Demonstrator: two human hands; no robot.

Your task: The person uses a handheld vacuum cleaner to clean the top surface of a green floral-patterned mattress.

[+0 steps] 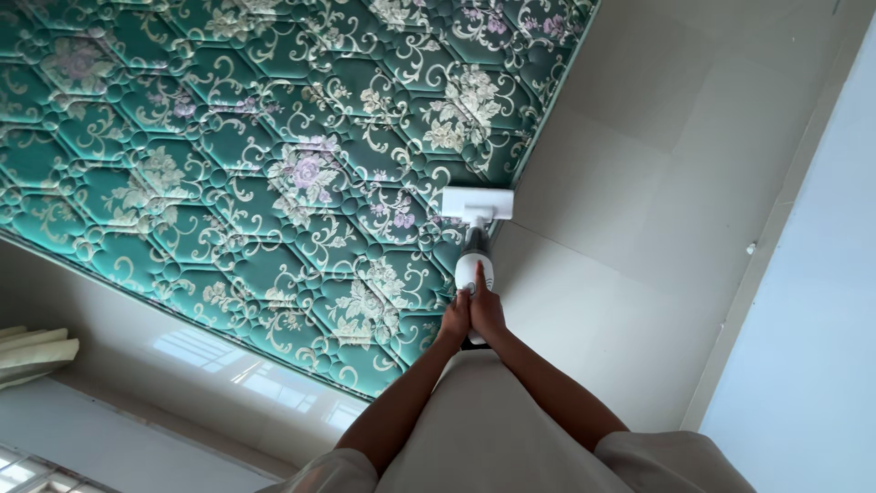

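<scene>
Two hands, left hand [455,319], right hand [486,310], grip vacuum [475,239] at mattress [274,155] edge.

White handheld vacuum cleaner [475,239], slim plastic body with grey neck and wide rectangular white brush head, brush head pressed flat on the quilted teal floral mattress [237,155] near its right-hand edge, handle end angled back off the mattress.

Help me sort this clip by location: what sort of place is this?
Most likely a bedroom at home. A green floral quilted mattress lies on a glossy pale tiled floor, and both hands grip a white handheld vacuum pressed to it.
</scene>
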